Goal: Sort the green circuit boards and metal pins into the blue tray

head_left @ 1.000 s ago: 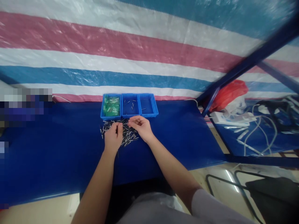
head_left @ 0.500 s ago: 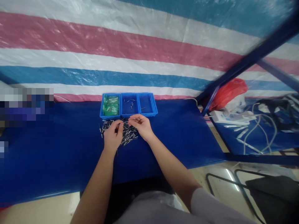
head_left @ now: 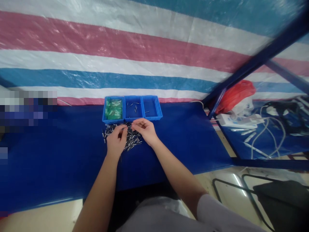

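A pile of thin metal pins [head_left: 131, 141], silvery and dark, lies spread over the blue table in front of me. Above its left part, my left hand [head_left: 117, 138] is closed in a pinch of thumb and forefinger; whatever is between the tips is too small to make out. Facing it over the right part of the pile, my right hand [head_left: 145, 130] also pinches, its fingertips close to the left ones. Just behind the pile stand a left blue bin [head_left: 103, 111] with green plastic packets, a middle blue bin [head_left: 133, 119] with several pins and a right blue bin [head_left: 159, 108] with one pin.
A striped plastic sheet [head_left: 135, 58] hangs behind the blue table [head_left: 188, 141]. A blue metal frame [head_left: 253, 61] rises at the right. Beyond it are a red bag [head_left: 235, 95], a white power strip [head_left: 238, 120] and looped cables. A dark chair [head_left: 280, 199] stands lower right.
Both hands keep their pinches over the pile with almost no movement. The whole view has shifted very slightly.
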A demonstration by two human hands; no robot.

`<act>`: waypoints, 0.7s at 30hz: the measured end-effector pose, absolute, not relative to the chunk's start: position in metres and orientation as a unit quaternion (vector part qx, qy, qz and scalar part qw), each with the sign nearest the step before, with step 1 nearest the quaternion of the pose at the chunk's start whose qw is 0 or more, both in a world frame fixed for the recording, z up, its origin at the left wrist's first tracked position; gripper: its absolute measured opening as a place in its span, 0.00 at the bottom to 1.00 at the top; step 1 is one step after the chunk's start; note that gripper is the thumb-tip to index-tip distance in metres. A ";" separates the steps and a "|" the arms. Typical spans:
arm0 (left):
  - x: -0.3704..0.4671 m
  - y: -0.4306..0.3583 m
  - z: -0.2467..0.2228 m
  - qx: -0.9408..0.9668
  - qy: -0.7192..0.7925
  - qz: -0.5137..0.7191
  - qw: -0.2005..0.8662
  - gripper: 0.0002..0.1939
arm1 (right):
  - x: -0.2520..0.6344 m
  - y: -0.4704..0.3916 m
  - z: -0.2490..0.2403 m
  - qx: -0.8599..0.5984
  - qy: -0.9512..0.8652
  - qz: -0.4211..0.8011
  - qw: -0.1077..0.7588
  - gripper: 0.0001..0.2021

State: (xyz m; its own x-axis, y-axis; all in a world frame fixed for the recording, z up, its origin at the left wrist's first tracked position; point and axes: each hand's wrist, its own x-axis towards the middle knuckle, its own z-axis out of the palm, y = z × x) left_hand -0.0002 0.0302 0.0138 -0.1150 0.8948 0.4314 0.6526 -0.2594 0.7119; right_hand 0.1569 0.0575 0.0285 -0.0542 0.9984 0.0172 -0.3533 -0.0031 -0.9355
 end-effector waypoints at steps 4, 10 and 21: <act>-0.003 0.031 0.013 0.665 0.590 0.437 0.140 0.14 | 0.157 0.057 0.030 -0.390 -0.421 0.594 0.564 0.17; -0.002 0.029 0.016 0.652 0.595 0.444 0.151 0.15 | 0.156 0.056 0.029 -0.385 -0.417 0.598 0.566 0.17; -0.004 0.031 0.013 0.655 0.602 0.435 0.142 0.15 | 0.156 0.056 0.030 -0.387 -0.427 0.594 0.561 0.17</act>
State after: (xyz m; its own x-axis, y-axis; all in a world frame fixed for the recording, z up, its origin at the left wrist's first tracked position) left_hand -0.0037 0.0313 0.0128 -0.1022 0.9116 0.3982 0.6642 -0.2355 0.7095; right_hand 0.1564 0.0556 0.0296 -0.0720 0.9972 0.0194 -0.3356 -0.0059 -0.9420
